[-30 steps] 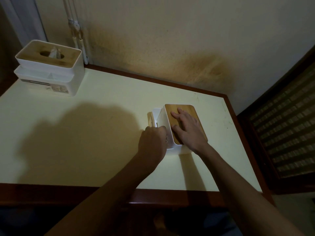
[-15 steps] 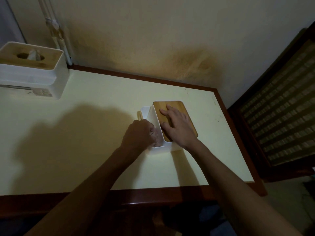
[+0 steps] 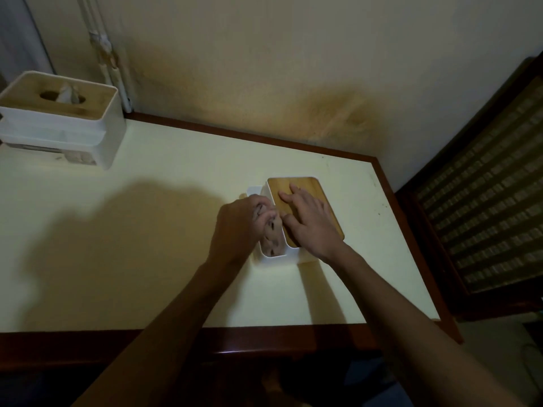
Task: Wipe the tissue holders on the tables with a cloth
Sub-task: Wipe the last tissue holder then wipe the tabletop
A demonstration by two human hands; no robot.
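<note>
- A person's two bare forearms are reaching in from the bottom edge toward a pale cream surface (image 3: 164,218) with a dark reddish wooden border, standing against a stained beige wall (image 3: 293,69).
- A white tissue holder (image 3: 277,258) with a wooden lid (image 3: 296,185) is sitting right of the middle of the surface, well apart from the edges.
- The right hand (image 3: 313,223) is lying flat on the wooden lid, its grip spread, with straight fingers (image 3: 295,190) pressing down on the wood.
- The left hand (image 3: 238,227) is sitting against the holder's left side, over a narrow side compartment, its grip curled and pinching a crumpled patterned cloth (image 3: 271,235).
- The cloth is filling the narrow compartment just beside the lid; part of it is hidden under the left knuckles.
- A second white tissue holder (image 3: 100,136) is standing at the far left corner of the surface, close to the wall, with a tissue (image 3: 67,94) poking up through the oval slot in its wooden top.
- A white pipe (image 3: 110,54) is running down the wall behind that second holder.
- A dark wooden panel with woven slats (image 3: 484,195) is standing to the right of the surface.
- The arms are casting a broad shadow across the left half of the surface.
</note>
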